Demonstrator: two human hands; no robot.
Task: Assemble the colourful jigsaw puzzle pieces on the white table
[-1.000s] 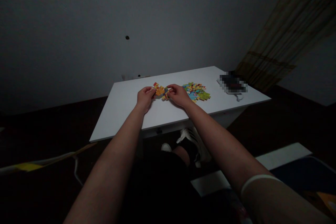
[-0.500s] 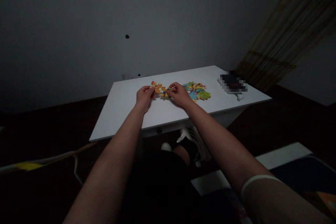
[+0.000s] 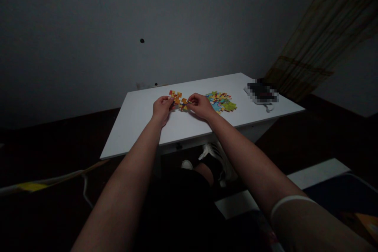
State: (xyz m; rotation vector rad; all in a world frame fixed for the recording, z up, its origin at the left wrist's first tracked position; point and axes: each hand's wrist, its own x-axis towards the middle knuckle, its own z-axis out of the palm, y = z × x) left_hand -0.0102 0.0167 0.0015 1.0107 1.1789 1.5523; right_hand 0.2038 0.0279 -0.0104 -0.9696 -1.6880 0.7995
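L hand & R hand nearly closed, pinching opposite ends of orange multicolour cardboard jigsaw pieces, keeping them together above white table mid-area. Loose multicolour jigsaw pile just right of R hand, nr far edge.

The premises are assessed as a domestic room, its exact use not being determinable. This is indicated by a plain grey painted wall, a brown string curtain hung at the right corner, and a dark floor on which a loose cord is laid. A small white table is placed against the wall, with jigsaw pieces spread on it, and black-and-white sneakers are seen beneath it.
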